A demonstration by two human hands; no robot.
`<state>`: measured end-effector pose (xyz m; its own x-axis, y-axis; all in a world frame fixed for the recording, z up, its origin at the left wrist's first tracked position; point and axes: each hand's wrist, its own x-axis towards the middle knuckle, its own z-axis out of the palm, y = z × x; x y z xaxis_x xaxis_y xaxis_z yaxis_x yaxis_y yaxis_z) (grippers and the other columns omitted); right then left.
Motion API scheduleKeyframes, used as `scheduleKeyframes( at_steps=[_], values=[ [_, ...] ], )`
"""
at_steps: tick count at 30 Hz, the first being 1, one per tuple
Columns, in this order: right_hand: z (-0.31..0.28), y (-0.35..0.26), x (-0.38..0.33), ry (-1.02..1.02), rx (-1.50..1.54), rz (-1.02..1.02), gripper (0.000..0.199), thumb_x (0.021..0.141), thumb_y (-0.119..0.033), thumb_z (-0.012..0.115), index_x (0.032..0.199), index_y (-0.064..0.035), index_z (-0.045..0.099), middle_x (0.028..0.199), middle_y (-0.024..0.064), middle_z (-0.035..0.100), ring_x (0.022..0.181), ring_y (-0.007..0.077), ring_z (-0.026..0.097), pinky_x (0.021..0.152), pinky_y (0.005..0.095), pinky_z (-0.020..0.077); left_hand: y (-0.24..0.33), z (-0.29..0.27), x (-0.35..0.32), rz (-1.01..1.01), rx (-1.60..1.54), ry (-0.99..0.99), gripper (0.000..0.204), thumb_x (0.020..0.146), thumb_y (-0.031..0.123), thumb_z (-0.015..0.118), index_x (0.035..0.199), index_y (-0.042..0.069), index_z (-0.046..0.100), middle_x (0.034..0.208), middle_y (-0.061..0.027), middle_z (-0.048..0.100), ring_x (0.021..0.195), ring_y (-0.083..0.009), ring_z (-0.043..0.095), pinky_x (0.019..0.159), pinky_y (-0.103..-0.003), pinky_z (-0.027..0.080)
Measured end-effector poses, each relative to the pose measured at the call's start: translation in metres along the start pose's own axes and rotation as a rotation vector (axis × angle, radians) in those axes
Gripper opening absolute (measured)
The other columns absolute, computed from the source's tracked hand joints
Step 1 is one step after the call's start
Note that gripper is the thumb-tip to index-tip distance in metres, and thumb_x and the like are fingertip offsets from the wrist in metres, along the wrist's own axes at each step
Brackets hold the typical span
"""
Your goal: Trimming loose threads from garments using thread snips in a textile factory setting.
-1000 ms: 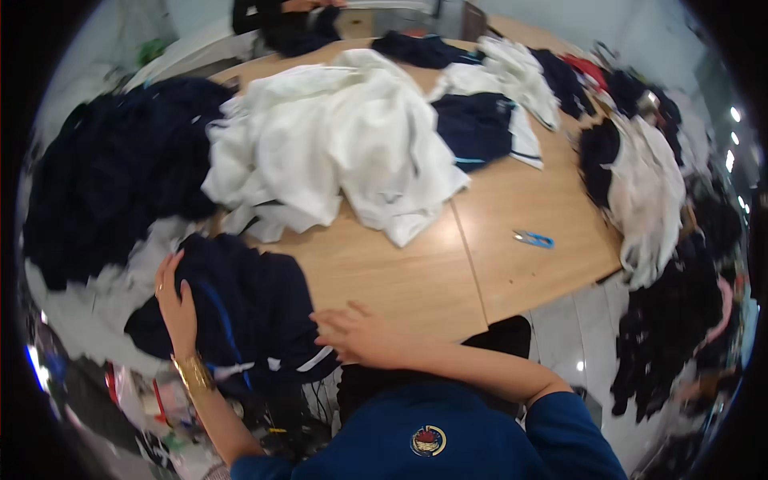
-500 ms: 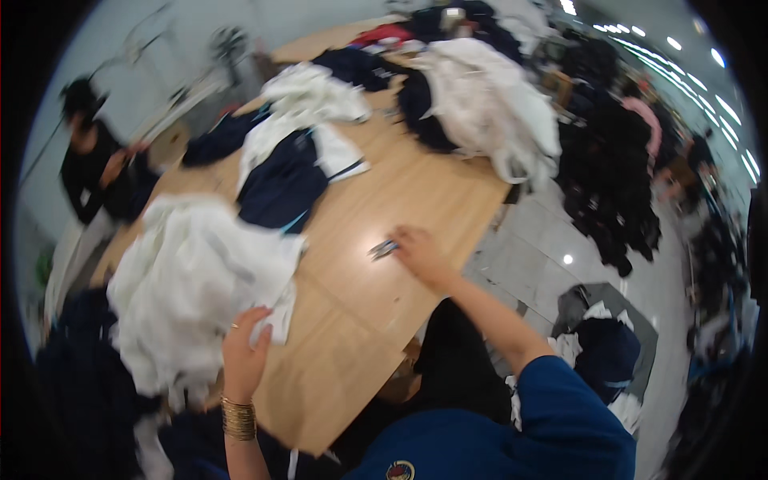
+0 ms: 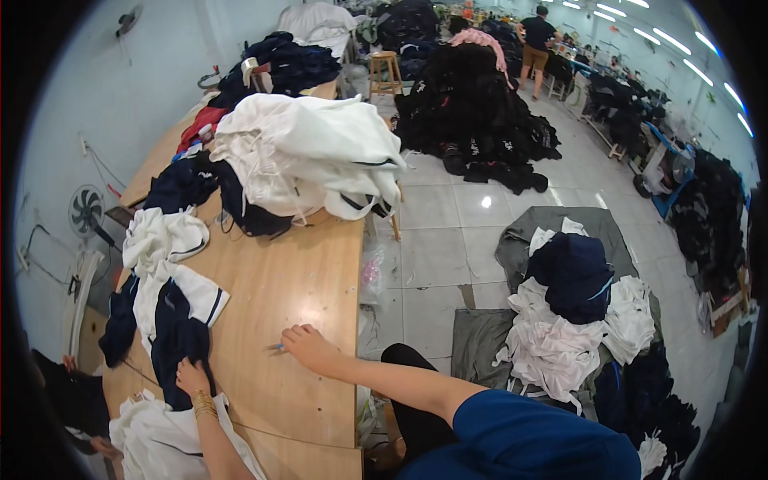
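- Your right hand lies flat-ish on the wooden table, fingers curled down over a small blue tool, probably thread snips or a pen; the view is too small to say which; only its tip shows at the fingertips, so you cannot tell whether it is gripped or merely covered.
- The tool's long axis runs roughly left to right across the table, its free end pointing towards your left, away from the table's edge.
- Your left hand, with gold bangles at the wrist, is closed on the lower end of a navy garment; that garment lies straight ahead of the hand, stretching away from you up the table, with a white-trimmed piece just beside it.
- The right hand is plainly the nearer one to the tool; the left is well apart from it, with bare wood between.
- A white heap sits by your left forearm; a large white pile covers the far end of the table; dark garments are heaped on the tiled floor beyond.
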<state>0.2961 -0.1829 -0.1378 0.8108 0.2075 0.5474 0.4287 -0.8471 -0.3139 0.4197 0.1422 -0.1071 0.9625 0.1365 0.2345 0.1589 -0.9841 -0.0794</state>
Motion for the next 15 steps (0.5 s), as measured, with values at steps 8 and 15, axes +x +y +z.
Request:
scheduleKeyframes(
  at_steps=[8, 15],
  values=[
    [-0.008, -0.007, 0.007, 0.007, 0.073, -0.021, 0.01, 0.082, -0.01, 0.051, 0.091, -0.0052, 0.051, 0.093, 0.0073, 0.051, 0.091, 0.022, 0.05, 0.08, 0.0331, 0.0386, -0.112, -0.089, 0.134, 0.089, -1.05, 0.337, 0.044, 0.095, 0.036, 0.044, 0.102, -0.006, 0.058, 0.101, -0.0151, 0.061, 0.093, -0.023, 0.056, 0.083, -0.036, 0.041],
    [-0.026, 0.001, -0.019, 0.32, 0.531, 0.529, 0.018, 0.084, -0.007, 0.049, 0.102, -0.0055, 0.053, 0.081, 0.0103, 0.059, 0.074, 0.0266, 0.059, 0.066, 0.0369, 0.0465, -0.108, -0.272, -0.007, -0.066, -1.653, 0.345, 0.047, 0.097, 0.03, 0.038, 0.128, -0.004, 0.043, 0.13, -0.013, 0.048, 0.117, -0.0226, 0.049, 0.099, -0.031, 0.037]
  ],
)
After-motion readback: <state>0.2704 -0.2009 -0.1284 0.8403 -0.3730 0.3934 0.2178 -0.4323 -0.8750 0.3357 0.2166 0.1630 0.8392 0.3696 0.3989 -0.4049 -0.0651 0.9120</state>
